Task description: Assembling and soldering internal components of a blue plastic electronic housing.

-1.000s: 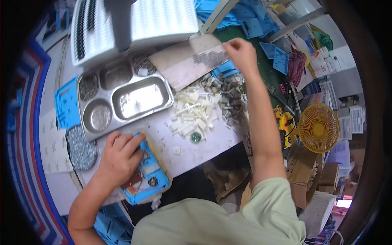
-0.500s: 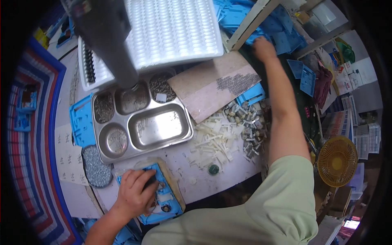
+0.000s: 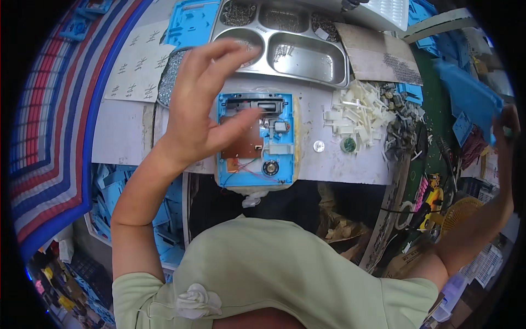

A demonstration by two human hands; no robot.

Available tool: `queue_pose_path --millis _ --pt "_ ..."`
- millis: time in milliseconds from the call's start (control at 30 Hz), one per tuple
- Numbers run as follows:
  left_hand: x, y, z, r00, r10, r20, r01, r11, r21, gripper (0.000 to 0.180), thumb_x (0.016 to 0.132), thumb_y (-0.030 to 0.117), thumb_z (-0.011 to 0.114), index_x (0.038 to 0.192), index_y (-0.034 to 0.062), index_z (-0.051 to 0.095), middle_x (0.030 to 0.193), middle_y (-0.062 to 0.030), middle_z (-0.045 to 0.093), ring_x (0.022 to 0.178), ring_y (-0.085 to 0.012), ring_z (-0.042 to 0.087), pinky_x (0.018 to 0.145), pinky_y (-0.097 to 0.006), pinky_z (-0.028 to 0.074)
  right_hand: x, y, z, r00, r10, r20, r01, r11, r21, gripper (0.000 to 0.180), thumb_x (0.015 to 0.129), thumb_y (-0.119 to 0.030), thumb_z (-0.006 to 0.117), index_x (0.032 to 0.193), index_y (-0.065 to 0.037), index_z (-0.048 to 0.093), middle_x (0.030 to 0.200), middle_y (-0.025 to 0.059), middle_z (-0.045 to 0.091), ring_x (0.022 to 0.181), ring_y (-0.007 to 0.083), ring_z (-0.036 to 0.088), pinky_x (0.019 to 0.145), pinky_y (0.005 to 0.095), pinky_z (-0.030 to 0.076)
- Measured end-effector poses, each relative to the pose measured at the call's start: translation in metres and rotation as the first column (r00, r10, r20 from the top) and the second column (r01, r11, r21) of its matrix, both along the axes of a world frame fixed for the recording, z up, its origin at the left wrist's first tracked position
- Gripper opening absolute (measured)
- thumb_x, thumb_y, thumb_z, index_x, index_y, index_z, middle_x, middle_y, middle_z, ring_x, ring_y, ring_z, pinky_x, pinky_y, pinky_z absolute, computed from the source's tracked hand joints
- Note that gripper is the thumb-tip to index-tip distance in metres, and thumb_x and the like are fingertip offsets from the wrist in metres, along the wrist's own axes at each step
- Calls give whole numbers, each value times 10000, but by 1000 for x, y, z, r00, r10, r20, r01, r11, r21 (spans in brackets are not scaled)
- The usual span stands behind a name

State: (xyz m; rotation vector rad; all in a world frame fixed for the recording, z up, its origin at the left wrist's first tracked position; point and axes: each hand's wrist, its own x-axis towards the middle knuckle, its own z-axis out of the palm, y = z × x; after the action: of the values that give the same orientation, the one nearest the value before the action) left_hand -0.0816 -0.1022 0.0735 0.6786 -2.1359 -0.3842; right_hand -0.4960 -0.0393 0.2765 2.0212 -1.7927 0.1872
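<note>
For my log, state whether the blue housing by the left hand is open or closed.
Open: no cover lies over the blue housing, and its brown board and round dark part show inside.

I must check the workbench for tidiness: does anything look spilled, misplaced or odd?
A small white square sits among the metal bits in the right rear compartment of the steel tray, unlike its neighbours. White plastic pieces lie loose on the table, perhaps deliberately.
</note>
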Motion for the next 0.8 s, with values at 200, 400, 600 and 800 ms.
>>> queue_pose_path --millis 200,400,600,800 --pt "-12 27 34 973 -215 -85 231 916 327 550 852 202 783 1320 -10 586 1208 -163 672 1036 -241 672 900 -359 535 121 -10 -63 617 377 691 -573 817 65 560 853 -19 758 1378 9 566 1273 141 638 1058 153 616 860 301 529" --pt "25 42 16 773 331 -541 374 451 810 348 969 216 691 1218 -23 642 1048 -106 724 921 -128 696 813 -275 572 197 17 -176 -100 -20 995 -589 807 -43 712 966 -47 599 1577 3 236 1174 179 644 957 148 619 778 289 533" --pt "26 64 -39 989 151 -11 -94 673 734 779 857 240 793 1446 -97 412 755 -67 659 639 -136 617 606 -283 500 204 72 -221 -8 -341 940 -317 892 321 667 975 -57 632 1540 6 281 754 62 642 620 78 586 530 241 445" --pt "19 75 -50 985 164 61 -168 794 584 800 815 198 800 1479 -19 408 623 -46 528 536 -201 551 543 -328 455 199 77 -254 588 -123 799 -231 922 312 600 954 -206 670 1467 -27 417 605 104 580 513 270 600 500 355 440"
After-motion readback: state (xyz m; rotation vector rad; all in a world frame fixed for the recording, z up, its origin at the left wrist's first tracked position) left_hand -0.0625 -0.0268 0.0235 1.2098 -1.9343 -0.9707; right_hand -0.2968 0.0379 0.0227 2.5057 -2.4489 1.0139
